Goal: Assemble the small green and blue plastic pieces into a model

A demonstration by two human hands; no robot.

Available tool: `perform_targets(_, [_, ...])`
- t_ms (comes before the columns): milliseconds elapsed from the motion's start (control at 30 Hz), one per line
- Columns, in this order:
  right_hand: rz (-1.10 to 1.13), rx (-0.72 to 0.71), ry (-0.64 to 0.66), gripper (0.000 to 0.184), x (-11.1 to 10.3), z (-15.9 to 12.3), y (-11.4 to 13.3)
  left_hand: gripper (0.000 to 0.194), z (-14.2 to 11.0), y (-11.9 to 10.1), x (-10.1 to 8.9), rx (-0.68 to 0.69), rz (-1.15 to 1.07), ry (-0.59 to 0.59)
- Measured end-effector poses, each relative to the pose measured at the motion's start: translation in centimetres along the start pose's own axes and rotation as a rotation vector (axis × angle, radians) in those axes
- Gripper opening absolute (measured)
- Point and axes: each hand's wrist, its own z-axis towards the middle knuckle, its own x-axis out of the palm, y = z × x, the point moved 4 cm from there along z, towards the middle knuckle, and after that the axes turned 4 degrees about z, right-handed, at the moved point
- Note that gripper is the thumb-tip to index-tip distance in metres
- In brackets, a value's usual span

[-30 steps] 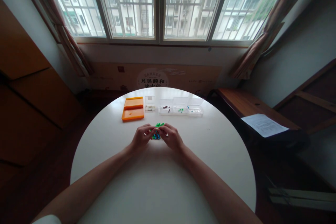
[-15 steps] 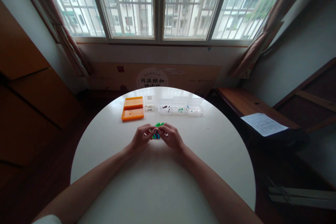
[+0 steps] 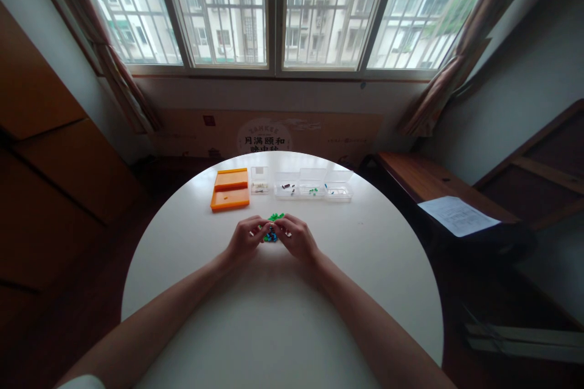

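Note:
In the head view, a small cluster of green and blue pieces (image 3: 275,217), resembling tiny building bricks, is at the middle of the white table. My left hand (image 3: 246,236) closes on it from the left, its thumb and fingers pinched. From the right my right hand (image 3: 296,236) grips it in the same way, and the fingertips of both hands meet above the blue part. Fingers cover much of the cluster, so its full shape is hidden. Whether a tiny separate piece sits between the fingertips is too small to tell.
Beyond the hands lies an open orange case (image 3: 231,199). To its right stand small clear boxes with raised lids: one with pale pieces (image 3: 260,188), others with dark bits (image 3: 286,186) and green bits (image 3: 313,191). The round white table (image 3: 283,328) ends in a curved edge.

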Motion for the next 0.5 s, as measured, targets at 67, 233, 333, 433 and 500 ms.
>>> perform_targets(67, [0.000, 0.003, 0.001, 0.017, -0.01, 0.03, 0.02, 0.023, 0.00, 0.00, 0.01, -0.001, 0.003, 0.002])
perform_targets(233, [0.003, 0.009, 0.007, 0.016, 0.00, 0.03, 0.02, 0.023, -0.02, -0.04, 0.00, 0.012, 0.005, -0.001])
perform_targets(333, [0.001, 0.009, 0.008, 0.016, 0.01, 0.01, 0.03, 0.024, -0.03, 0.01, 0.00, 0.008, 0.004, 0.001])
perform_targets(433, [0.002, 0.011, 0.002, 0.016, -0.02, 0.01, 0.03, 0.024, -0.03, 0.09, 0.01, 0.008, 0.008, 0.000])
perform_targets(500, [0.005, 0.013, 0.001, 0.016, -0.04, 0.04, 0.02, 0.024, -0.05, 0.14, 0.02, 0.011, 0.010, -0.001])
